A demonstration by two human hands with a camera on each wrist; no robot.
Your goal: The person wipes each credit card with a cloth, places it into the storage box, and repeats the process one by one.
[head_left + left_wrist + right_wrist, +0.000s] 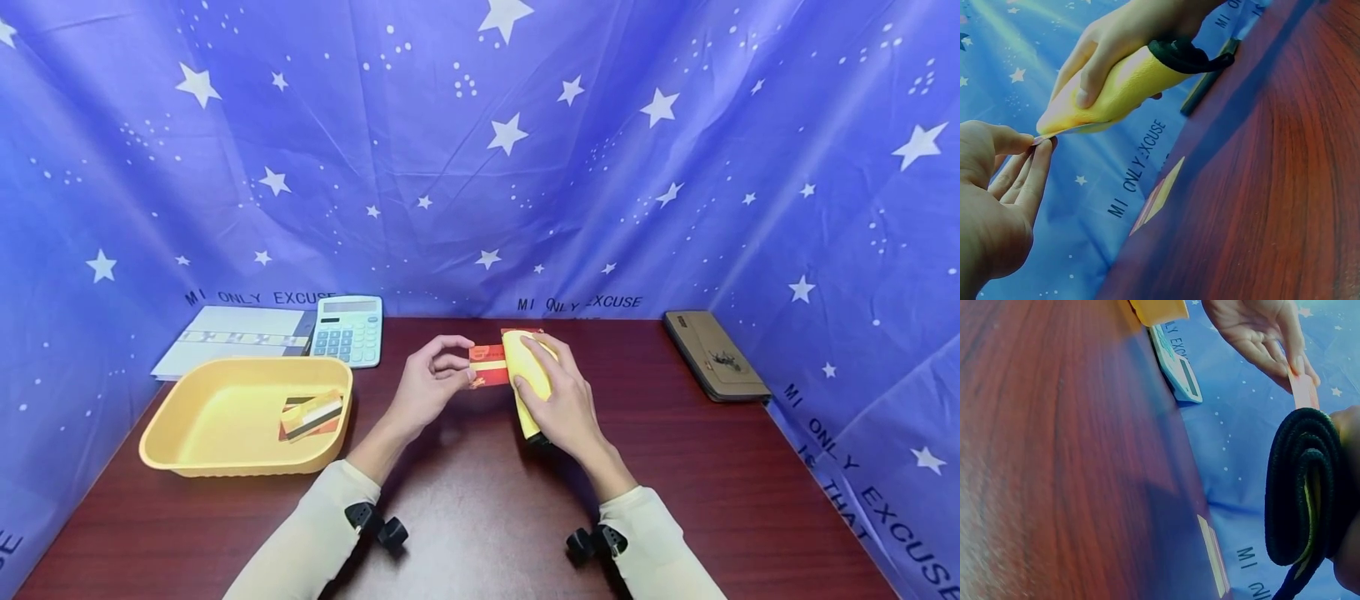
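Yellow is the basin (217, 417) at lower left of the frame, with some cards (313, 415) inside. Near the centre, my left hand (427, 382) pinches one red card (489, 366); my right hand (567, 400) grips the yellow roll (533, 373) touching it.

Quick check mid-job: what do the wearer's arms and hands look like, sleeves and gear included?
The left sleeve and right sleeve are pale cream and look plain. A small black device sits by each cuff, left device and right device. The left hand and right hand are gloveless; no cables show.
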